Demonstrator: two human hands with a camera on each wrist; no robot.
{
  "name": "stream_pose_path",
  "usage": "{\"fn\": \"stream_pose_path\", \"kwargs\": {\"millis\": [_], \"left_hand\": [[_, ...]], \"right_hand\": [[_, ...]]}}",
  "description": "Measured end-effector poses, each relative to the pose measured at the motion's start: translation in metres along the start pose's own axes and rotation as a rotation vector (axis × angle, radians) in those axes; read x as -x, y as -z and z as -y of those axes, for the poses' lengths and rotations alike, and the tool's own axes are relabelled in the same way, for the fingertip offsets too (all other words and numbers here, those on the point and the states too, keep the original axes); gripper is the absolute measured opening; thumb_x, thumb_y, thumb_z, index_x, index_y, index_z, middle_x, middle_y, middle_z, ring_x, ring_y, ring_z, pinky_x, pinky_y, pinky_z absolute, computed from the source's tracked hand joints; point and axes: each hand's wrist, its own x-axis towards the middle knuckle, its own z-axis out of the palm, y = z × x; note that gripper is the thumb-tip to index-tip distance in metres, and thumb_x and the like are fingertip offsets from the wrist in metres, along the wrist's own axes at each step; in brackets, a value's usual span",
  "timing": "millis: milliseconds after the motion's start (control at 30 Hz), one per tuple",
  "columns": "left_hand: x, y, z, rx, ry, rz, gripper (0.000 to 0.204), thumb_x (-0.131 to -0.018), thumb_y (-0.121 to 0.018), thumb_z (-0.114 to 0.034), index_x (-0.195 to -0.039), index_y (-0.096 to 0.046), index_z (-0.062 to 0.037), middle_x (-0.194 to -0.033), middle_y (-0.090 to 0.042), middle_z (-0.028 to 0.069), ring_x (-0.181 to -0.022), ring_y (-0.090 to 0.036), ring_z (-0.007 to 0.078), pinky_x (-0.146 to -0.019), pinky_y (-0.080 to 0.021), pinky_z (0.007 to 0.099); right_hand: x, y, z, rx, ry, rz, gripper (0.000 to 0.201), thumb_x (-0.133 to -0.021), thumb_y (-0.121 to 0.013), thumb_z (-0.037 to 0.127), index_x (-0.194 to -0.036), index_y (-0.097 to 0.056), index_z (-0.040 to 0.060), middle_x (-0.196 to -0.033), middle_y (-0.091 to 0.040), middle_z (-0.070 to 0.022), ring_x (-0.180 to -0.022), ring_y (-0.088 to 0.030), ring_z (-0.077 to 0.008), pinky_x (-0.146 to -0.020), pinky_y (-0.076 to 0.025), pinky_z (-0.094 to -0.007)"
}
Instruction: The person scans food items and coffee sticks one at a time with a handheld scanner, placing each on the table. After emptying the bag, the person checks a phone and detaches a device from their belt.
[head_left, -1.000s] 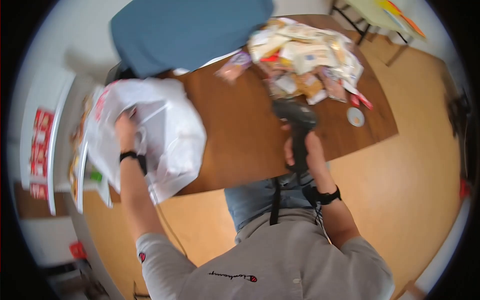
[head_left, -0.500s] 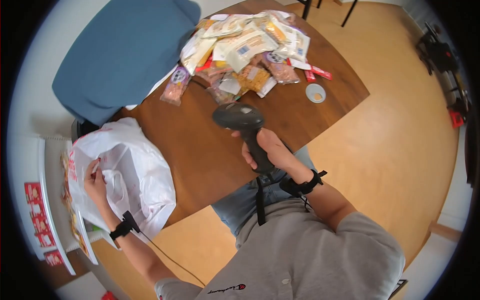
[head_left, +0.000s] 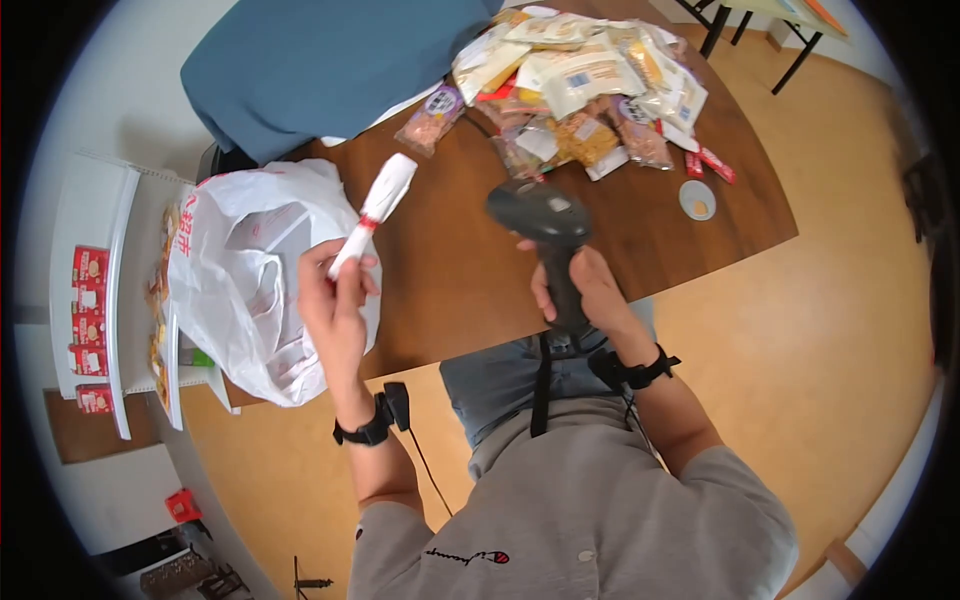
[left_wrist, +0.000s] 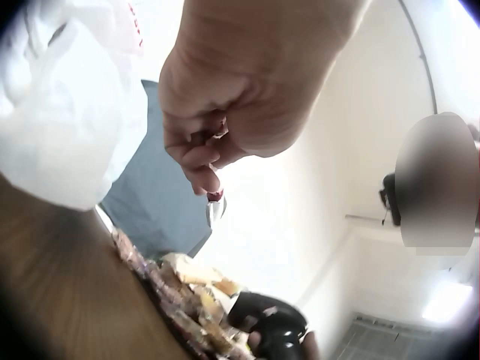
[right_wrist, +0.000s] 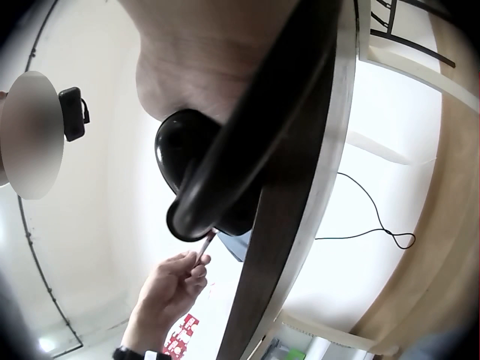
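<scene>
My left hand (head_left: 335,315) pinches a slim white packet (head_left: 388,190) with a red band, its far end pointing up and away over the table. That hand is at the right side of a white plastic bag (head_left: 215,290) with red print, whose mouth gapes open. In the left wrist view most of the packet (left_wrist: 214,212) is hidden by the fingers. My right hand (head_left: 602,290) grips the handle of a black barcode scanner (head_left: 540,212), held above the table's front edge with its head to the left.
A pile of snack packets (head_left: 590,85) covers the far part of the wooden table (head_left: 440,290). One pink packet (head_left: 432,118) lies apart, left of it. Red sticks (head_left: 712,164) and a small round dish (head_left: 697,200) lie right. Shelves with red boxes (head_left: 90,300) stand left.
My left hand has come up out of the plastic bag and moved right, bringing the slim white packet into view. My right hand keeps its hold on the barcode scanner. The head view has swung.
</scene>
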Motion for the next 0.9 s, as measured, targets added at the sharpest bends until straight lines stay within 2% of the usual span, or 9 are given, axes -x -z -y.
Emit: {"fn": "stream_pose_path", "kwargs": {"millis": [67,133,167,267,433,567,700,767,900], "left_hand": [[-0.013,-0.029,0.003,-0.066,-0.004,0.015,0.011,-0.100,-0.054,-0.011,-0.104,-0.054,0.0001,-0.085,-0.068,0.0077,-0.061,-0.053,0.0065,-0.052,-0.038,0.0201],[-0.018,-0.051,0.001,-0.118,0.021,0.037,0.013,-0.099,-0.056,-0.011,-0.100,-0.056,0.0017,-0.080,-0.069,0.0074,-0.058,-0.056,0.0080,-0.053,-0.042,0.0221],[-0.019,-0.060,0.002,-0.146,-0.044,0.046,0.013,-0.099,-0.056,-0.011,-0.098,-0.056,0.0015,-0.078,-0.070,0.0074,-0.058,-0.057,0.0082,-0.052,-0.042,0.0225],[-0.013,-0.073,-0.001,-0.154,-0.036,0.086,0.012,-0.098,-0.057,-0.010,-0.098,-0.056,0.0014,-0.080,-0.070,0.0075,-0.060,-0.058,0.0079,-0.053,-0.043,0.0225],[-0.002,-0.071,0.011,-0.063,-0.018,0.098,0.012,-0.099,-0.056,-0.010,-0.095,-0.053,0.0003,-0.083,-0.072,0.0081,-0.060,-0.057,0.0061,-0.054,-0.042,0.0202],[-0.002,-0.062,0.020,0.010,0.001,0.095,0.013,-0.100,-0.056,-0.011,-0.097,-0.052,0.0014,-0.086,-0.071,0.0109,-0.063,-0.059,0.0078,-0.056,-0.044,0.0209],[-0.021,-0.054,0.048,0.271,0.232,-0.015,0.015,-0.100,-0.056,-0.013,-0.105,-0.051,0.0001,-0.095,-0.070,0.0155,-0.071,-0.064,0.0134,-0.065,-0.047,0.0233],[-0.030,-0.058,0.051,0.331,0.276,-0.053,0.016,-0.100,-0.055,-0.014,-0.106,-0.051,0.0000,-0.098,-0.070,0.0165,-0.074,-0.066,0.0147,-0.067,-0.048,0.0236],[-0.051,-0.083,0.049,0.579,0.426,-0.011,0.017,-0.102,-0.052,-0.015,-0.107,-0.048,0.0011,-0.114,-0.065,0.0217,-0.097,-0.069,0.0256,-0.077,-0.054,0.0288]], "right_hand": [[0.001,0.000,0.001,-0.001,0.014,0.002,0.063,-0.100,-0.043,0.054,-0.134,-0.047,0.0019,-0.076,-0.058,-0.0056,-0.060,-0.055,-0.0095,-0.056,-0.045,-0.0240],[0.002,0.001,-0.002,-0.027,0.013,0.062,0.062,-0.100,-0.043,0.054,-0.134,-0.048,0.0027,-0.075,-0.057,-0.0048,-0.060,-0.055,-0.0091,-0.056,-0.045,-0.0234],[0.002,-0.001,0.000,-0.017,0.012,0.039,0.062,-0.099,-0.044,0.055,-0.133,-0.048,0.0032,-0.075,-0.057,-0.0039,-0.060,-0.055,-0.0087,-0.055,-0.044,-0.0228],[0.003,0.000,0.000,-0.035,-0.013,-0.016,0.061,-0.099,-0.044,0.055,-0.132,-0.049,0.0040,-0.074,-0.057,-0.0036,-0.059,-0.055,-0.0084,-0.055,-0.044,-0.0225],[0.000,0.001,-0.001,-0.046,-0.037,-0.064,0.052,-0.101,-0.042,0.052,-0.122,-0.051,0.0055,-0.072,-0.058,-0.0044,-0.058,-0.055,-0.0092,-0.054,-0.043,-0.0238],[-0.001,0.000,0.001,-0.039,-0.066,-0.039,0.054,-0.101,-0.042,0.053,-0.125,-0.051,0.0055,-0.072,-0.058,-0.0043,-0.058,-0.055,-0.0093,-0.055,-0.043,-0.0239],[-0.001,-0.001,0.003,-0.022,-0.045,-0.066,0.058,-0.101,-0.041,0.055,-0.128,-0.050,0.0053,-0.072,-0.057,-0.0042,-0.058,-0.055,-0.0092,-0.055,-0.043,-0.0236],[-0.002,-0.001,0.003,-0.019,-0.037,-0.070,0.059,-0.100,-0.040,0.056,-0.129,-0.050,0.0052,-0.072,-0.057,-0.0041,-0.058,-0.055,-0.0091,-0.055,-0.043,-0.0236],[-0.002,-0.001,0.002,-0.013,-0.018,-0.077,0.060,-0.100,-0.041,0.056,-0.129,-0.050,0.0051,-0.073,-0.058,-0.0046,-0.058,-0.055,-0.0091,-0.055,-0.043,-0.0238]]}}
